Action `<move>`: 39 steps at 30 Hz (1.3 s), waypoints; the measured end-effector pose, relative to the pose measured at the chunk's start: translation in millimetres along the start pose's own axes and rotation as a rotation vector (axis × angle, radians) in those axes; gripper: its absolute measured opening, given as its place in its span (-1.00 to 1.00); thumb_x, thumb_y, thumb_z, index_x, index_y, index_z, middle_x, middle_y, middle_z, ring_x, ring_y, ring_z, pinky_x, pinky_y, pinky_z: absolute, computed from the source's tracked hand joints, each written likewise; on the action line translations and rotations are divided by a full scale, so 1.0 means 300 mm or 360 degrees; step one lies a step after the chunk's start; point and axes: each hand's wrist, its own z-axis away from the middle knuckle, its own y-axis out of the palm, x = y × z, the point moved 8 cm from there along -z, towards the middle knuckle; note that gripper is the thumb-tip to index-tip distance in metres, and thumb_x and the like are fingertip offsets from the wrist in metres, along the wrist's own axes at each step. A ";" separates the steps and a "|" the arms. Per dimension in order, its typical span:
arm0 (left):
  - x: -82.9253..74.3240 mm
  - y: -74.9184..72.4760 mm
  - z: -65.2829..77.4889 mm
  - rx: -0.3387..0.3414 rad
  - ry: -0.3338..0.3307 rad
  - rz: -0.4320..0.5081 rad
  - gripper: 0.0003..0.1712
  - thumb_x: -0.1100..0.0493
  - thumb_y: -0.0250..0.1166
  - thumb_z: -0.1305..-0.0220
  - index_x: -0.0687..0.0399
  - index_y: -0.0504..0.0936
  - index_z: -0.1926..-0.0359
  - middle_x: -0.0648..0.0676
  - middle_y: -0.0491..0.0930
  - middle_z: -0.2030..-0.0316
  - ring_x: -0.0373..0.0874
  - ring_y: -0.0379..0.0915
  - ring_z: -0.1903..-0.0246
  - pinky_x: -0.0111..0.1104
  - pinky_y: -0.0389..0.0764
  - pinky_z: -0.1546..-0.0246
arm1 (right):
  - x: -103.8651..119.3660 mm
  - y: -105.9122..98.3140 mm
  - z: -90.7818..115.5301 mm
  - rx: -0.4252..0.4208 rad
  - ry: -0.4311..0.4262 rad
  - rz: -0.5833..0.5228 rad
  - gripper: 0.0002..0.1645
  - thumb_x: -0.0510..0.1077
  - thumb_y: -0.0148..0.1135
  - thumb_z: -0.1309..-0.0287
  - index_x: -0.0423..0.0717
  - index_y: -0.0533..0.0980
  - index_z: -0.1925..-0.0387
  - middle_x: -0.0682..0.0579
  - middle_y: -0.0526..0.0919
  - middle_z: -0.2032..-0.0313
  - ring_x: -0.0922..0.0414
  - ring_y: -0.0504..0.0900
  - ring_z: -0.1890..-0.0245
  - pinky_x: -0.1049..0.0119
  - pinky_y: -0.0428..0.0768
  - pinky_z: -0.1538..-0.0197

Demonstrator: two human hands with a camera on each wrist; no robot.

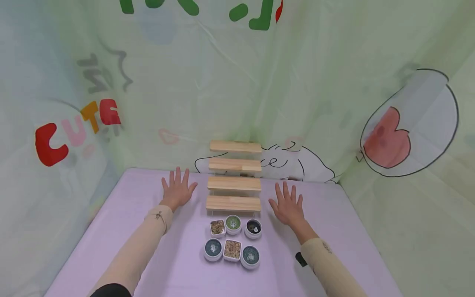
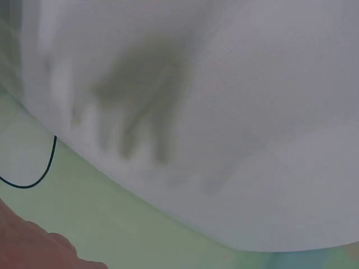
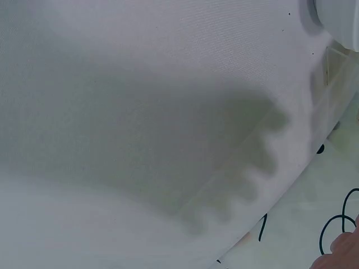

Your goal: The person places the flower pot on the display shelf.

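Note:
Fingers spread, my left hand (image 1: 176, 193) is left of a tiered wooden stand (image 1: 233, 203) and holds nothing. On the stand's other side is my right hand (image 1: 288, 207), likewise spread and holding nothing. Each casts a soft shadow on the lilac tabletop in its wrist view, with only part of the hand showing at a lower corner. In front of the stand sit several small white pots: round ones with dark tops (image 1: 213, 248), one round with a green top (image 1: 233, 222), and square ones with brownish granules (image 1: 232, 249).
A lilac-covered table (image 1: 178, 264) lies beneath everything. Pale printed curtains (image 1: 178, 90) enclose its back and sides. By the right sleeve lies a small black object (image 1: 301, 259). One white pot (image 3: 341, 22) shows at the right wrist view's upper right corner.

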 end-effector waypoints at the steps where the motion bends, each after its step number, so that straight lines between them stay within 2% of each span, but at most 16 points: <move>1: 0.000 0.000 -0.001 -0.0002 0.0002 0.0004 -0.16 -0.27 -0.25 -0.51 0.10 -0.21 -0.56 0.31 -0.44 -0.51 0.30 -0.56 -0.46 0.35 -0.50 -0.38 | 0.000 0.001 0.001 -0.0001 0.0003 0.0007 -0.15 0.21 -0.21 -0.47 -0.14 -0.15 -0.54 -0.26 -0.30 -0.52 -0.35 -0.39 -0.46 -0.46 -0.26 -0.41; 3: -0.005 -0.002 -0.006 -0.0047 0.0030 0.0018 -0.16 -0.25 -0.21 -0.51 0.15 -0.15 -0.55 0.33 -0.37 -0.51 0.31 -0.50 -0.47 0.35 -0.45 -0.39 | 0.000 0.004 0.003 -0.0001 0.0003 0.0009 -0.14 0.21 -0.20 -0.47 -0.13 -0.15 -0.54 -0.25 -0.29 -0.52 -0.34 -0.38 -0.46 -0.46 -0.25 -0.42; 4: -0.011 -0.008 -0.009 -0.0106 0.0060 0.0025 -0.17 -0.23 -0.16 -0.51 0.21 -0.06 -0.53 0.35 -0.27 -0.51 0.31 -0.41 -0.47 0.34 -0.37 -0.41 | 0.000 0.004 0.005 -0.0004 0.0001 0.0010 -0.14 0.22 -0.20 -0.46 -0.13 -0.15 -0.54 -0.25 -0.29 -0.52 -0.35 -0.37 -0.46 -0.46 -0.24 -0.41; 6: -0.030 -0.024 -0.018 -0.0257 0.0142 0.0056 -0.23 -0.17 -0.04 -0.50 0.30 0.14 -0.45 0.39 0.01 -0.45 0.29 -0.10 -0.43 0.27 -0.10 -0.43 | 0.001 0.006 0.008 -0.0002 -0.0005 0.0008 -0.14 0.23 -0.21 -0.46 -0.12 -0.15 -0.55 -0.25 -0.28 -0.52 -0.35 -0.36 -0.46 -0.46 -0.23 -0.42; 8: -0.056 -0.040 -0.022 -0.0414 0.0245 0.0138 -0.32 -0.10 0.09 -0.46 0.36 0.33 -0.32 0.39 0.27 -0.30 0.26 0.20 -0.30 0.17 0.25 -0.35 | 0.005 0.007 0.013 0.0002 -0.0019 -0.0033 -0.14 0.22 -0.20 -0.47 -0.13 -0.14 -0.54 -0.26 -0.27 -0.52 -0.36 -0.36 -0.46 -0.46 -0.22 -0.41; 10: -0.089 -0.043 -0.024 -0.0503 0.0357 0.0279 -0.44 -0.02 0.19 -0.42 0.38 0.44 -0.18 0.36 0.42 -0.15 0.22 0.37 -0.15 0.07 0.46 -0.23 | 0.007 0.009 0.024 0.0000 -0.0031 -0.0091 -0.14 0.20 -0.18 -0.46 -0.16 -0.12 -0.54 -0.29 -0.23 -0.51 -0.38 -0.32 -0.45 -0.48 -0.19 -0.40; 11: -0.107 -0.036 -0.026 -0.0503 0.0408 0.0374 -0.47 0.00 0.21 -0.40 0.36 0.46 -0.15 0.34 0.43 -0.11 0.21 0.40 -0.12 0.04 0.50 -0.19 | 0.007 0.012 0.033 0.0004 -0.0034 -0.0129 -0.15 0.19 -0.17 -0.46 -0.17 -0.11 -0.53 -0.31 -0.21 -0.50 -0.39 -0.30 -0.45 -0.49 -0.17 -0.40; 14: -0.154 -0.004 -0.036 -0.0408 0.0528 0.0651 -0.50 0.03 0.25 -0.38 0.29 0.47 -0.16 0.29 0.41 -0.11 0.17 0.38 -0.14 -0.01 0.50 -0.21 | 0.010 0.031 0.059 0.0036 -0.0051 -0.0253 -0.15 0.15 -0.14 -0.46 -0.22 -0.10 -0.52 -0.36 -0.17 -0.49 -0.42 -0.22 -0.44 -0.51 -0.10 -0.37; 17: -0.188 0.029 -0.049 -0.0301 0.0609 0.0827 -0.50 0.04 0.29 -0.36 0.26 0.47 -0.17 0.26 0.39 -0.14 0.15 0.36 -0.17 -0.06 0.51 -0.23 | 0.020 0.059 0.089 0.0102 -0.0079 -0.0381 -0.14 0.13 -0.13 -0.47 -0.24 -0.15 -0.52 -0.39 -0.15 -0.48 -0.44 -0.17 -0.43 -0.50 -0.05 -0.37; 20: -0.206 0.048 -0.062 -0.0259 0.0666 0.0903 -0.52 0.09 0.33 -0.32 0.29 0.49 -0.13 0.27 0.38 -0.16 0.13 0.35 -0.18 -0.13 0.55 -0.21 | 0.039 0.073 0.121 0.0125 -0.0139 -0.0562 -0.12 0.09 -0.04 -0.45 -0.26 -0.14 -0.52 -0.40 -0.09 -0.47 -0.41 -0.11 -0.43 -0.42 -0.02 -0.42; 23: -0.212 0.046 -0.071 -0.0260 0.0684 0.0981 -0.57 0.15 0.36 -0.29 0.33 0.51 -0.05 0.30 0.37 -0.19 0.15 0.33 -0.21 -0.13 0.57 -0.20 | 0.057 0.072 0.154 0.0080 -0.0209 -0.0681 -0.11 0.06 0.11 -0.39 -0.22 -0.03 -0.51 -0.34 0.03 -0.46 -0.30 0.00 -0.44 -0.26 0.06 -0.47; 29: -0.189 0.030 -0.103 -0.0203 0.0660 0.1141 -0.53 0.25 0.39 -0.23 0.40 0.48 -0.09 0.33 0.29 -0.30 0.16 0.27 -0.28 -0.20 0.53 -0.26 | 0.101 0.079 0.190 -0.0066 -0.0349 -0.0795 -0.23 0.00 0.32 -0.24 -0.15 0.30 -0.40 -0.23 0.33 -0.35 -0.17 0.29 -0.36 -0.11 0.40 -0.36; 33: -0.173 0.040 -0.117 -0.0161 0.0656 0.1206 -0.47 0.27 0.38 -0.23 0.42 0.45 -0.16 0.30 0.30 -0.32 0.13 0.29 -0.29 -0.26 0.51 -0.28 | 0.123 0.111 0.207 -0.0087 -0.0444 -0.0943 -0.33 -0.11 0.37 -0.19 -0.17 0.42 -0.31 -0.22 0.38 -0.32 -0.15 0.37 -0.31 0.03 0.56 -0.24; 39: -0.174 0.056 -0.114 -0.0124 0.0638 0.1268 -0.46 0.25 0.39 -0.22 0.40 0.47 -0.17 0.27 0.36 -0.29 0.10 0.35 -0.25 -0.33 0.51 -0.27 | 0.149 0.170 0.220 -0.0052 -0.0467 -0.1049 -0.38 -0.14 0.41 -0.14 -0.17 0.49 -0.24 -0.20 0.38 -0.33 -0.12 0.38 -0.31 0.13 0.56 -0.23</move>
